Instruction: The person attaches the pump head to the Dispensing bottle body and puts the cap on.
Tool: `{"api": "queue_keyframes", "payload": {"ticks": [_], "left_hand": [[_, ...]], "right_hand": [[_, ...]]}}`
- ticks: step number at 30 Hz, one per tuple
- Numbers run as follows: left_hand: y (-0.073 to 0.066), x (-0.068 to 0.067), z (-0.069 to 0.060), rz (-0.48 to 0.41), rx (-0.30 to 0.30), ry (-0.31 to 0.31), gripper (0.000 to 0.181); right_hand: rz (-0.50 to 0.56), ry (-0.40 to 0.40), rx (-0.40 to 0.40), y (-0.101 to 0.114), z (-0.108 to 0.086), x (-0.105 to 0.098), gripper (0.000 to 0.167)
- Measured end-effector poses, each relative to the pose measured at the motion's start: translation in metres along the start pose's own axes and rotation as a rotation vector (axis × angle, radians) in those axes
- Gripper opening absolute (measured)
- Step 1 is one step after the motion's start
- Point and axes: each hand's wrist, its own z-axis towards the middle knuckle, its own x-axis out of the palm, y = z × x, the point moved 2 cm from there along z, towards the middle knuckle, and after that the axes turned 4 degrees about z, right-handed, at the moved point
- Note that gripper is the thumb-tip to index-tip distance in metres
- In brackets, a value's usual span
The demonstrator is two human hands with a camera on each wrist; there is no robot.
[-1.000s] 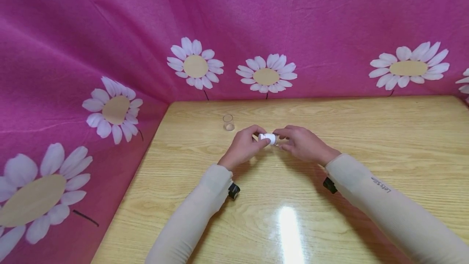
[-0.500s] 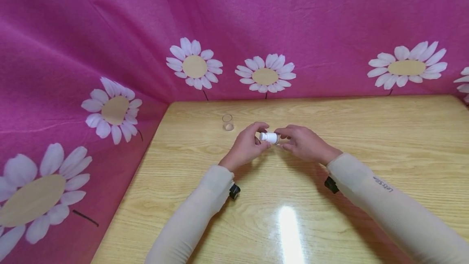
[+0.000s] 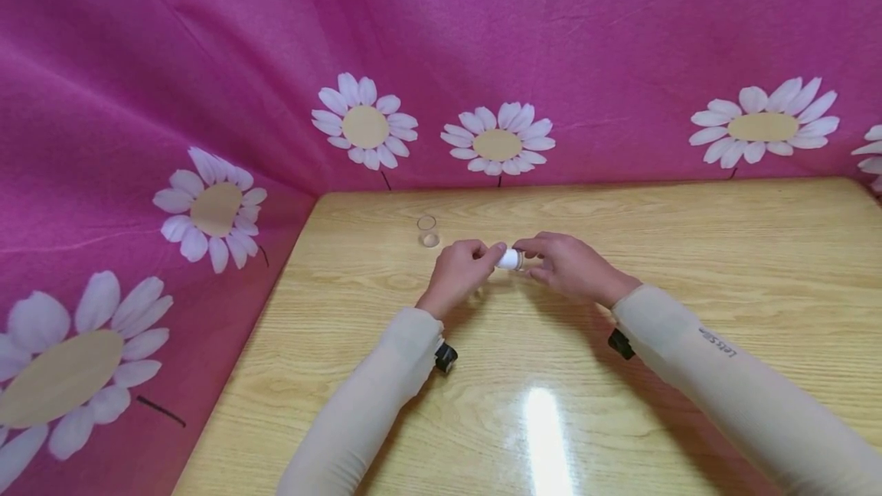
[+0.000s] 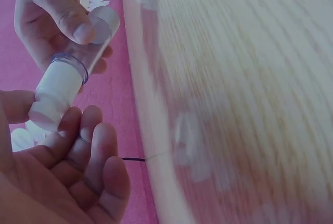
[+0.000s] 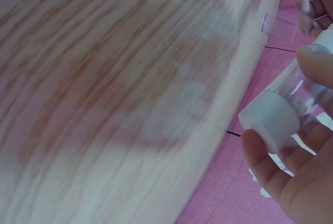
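Observation:
Between the hands, a small white cylinder (image 3: 511, 259) (image 4: 57, 86) lies roughly sideways, end to end with a clear cylinder (image 4: 93, 52) that has a whitish far end (image 5: 270, 120). A dark-edged clear rim circles the white body where the two meet. My left hand (image 3: 458, 274) (image 4: 62, 172) pinches the white piece's narrower end between thumb and fingertips. From the other side, my right hand (image 3: 572, 266) (image 5: 296, 177) holds the clear part, thumb on top and fingers beneath. Whether the two parts are joined cannot be told.
A clear cup (image 3: 429, 238) stands on the wooden table (image 3: 331, 312), behind and left of the hands. A pink cloth (image 3: 606, 44) with white flowers rises along the table's back and left edges.
My left thumb and fingers have come round the white piece's narrow end, which showed uncovered half a second ago. My right hand has hardly moved.

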Motion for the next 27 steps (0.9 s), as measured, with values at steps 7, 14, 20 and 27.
{"api": "queue_keyframes", "payload": {"ticks": [7, 14, 20, 27], "left_hand": [[-0.0015, -0.0002, -0.0018, -0.012, -0.015, 0.026, 0.049], [-0.0015, -0.0021, -0.0025, -0.020, 0.016, 0.014, 0.041], [-0.0009, -0.0017, -0.0027, -0.046, 0.075, 0.002, 0.029], [0.0014, 0.0007, -0.0011, -0.061, 0.115, -0.003, 0.024]], "right_hand": [[-0.040, 0.015, 0.007, -0.0024, 0.0023, 0.0009, 0.044], [-0.027, 0.026, 0.025, -0.0004, 0.0044, -0.0014, 0.045], [-0.012, 0.022, 0.030, -0.0004, 0.0056, -0.0022, 0.044], [-0.015, 0.024, 0.001, -0.0007, 0.0054, -0.0032, 0.043]]}}
